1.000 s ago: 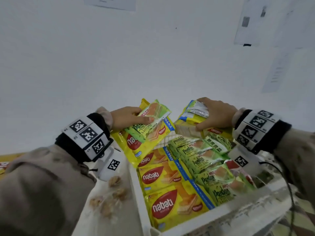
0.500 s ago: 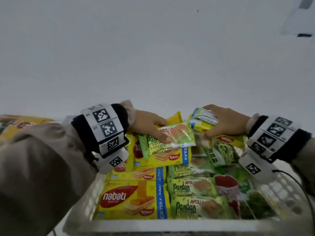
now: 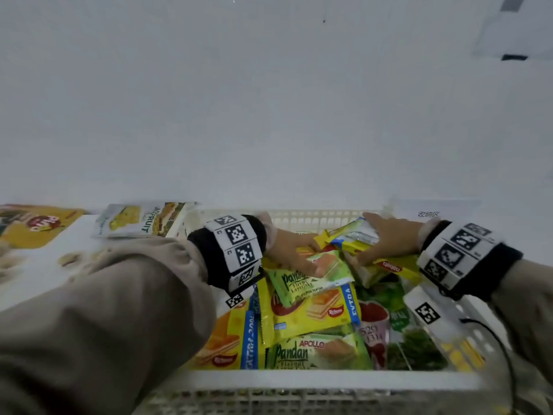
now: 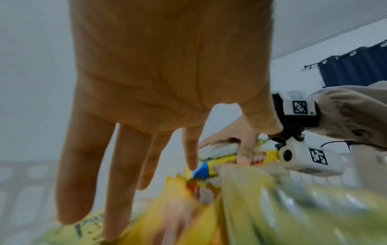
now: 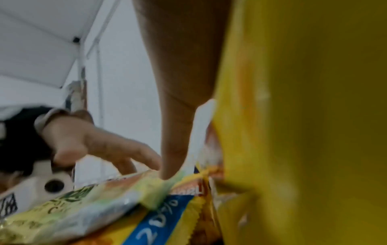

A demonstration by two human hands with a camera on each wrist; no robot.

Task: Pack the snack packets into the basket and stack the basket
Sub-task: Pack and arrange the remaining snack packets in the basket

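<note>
A white perforated basket (image 3: 299, 380) holds several yellow wafer packets and green Pandan packets. My left hand (image 3: 291, 253) lies over a green Pandan packet (image 3: 302, 283) on top of the pile. Its fingers (image 4: 83, 174) are straight and touch the packets. My right hand (image 3: 389, 239) grips a yellow wafer packet (image 3: 392, 265) together with a silvery blue-ended packet (image 3: 356, 236) at the basket's far right. Its thumb (image 4: 244, 154) crosses the packet. In the right wrist view that yellow packet (image 5: 303, 116) fills the right side, beside a finger (image 5: 178, 116).
On the table left of the basket lie a jackfruit packet (image 3: 143, 218), a yellow packet (image 3: 39, 226) and small clear nut packets (image 3: 68, 259). A white wall rises just behind the basket. A small printed label (image 3: 428, 214) sits at the far right.
Both hands have come down into the basket with their packets. The green packet now lies on the pile and my left fingers have straightened over it. The view has swung square to the basket.
</note>
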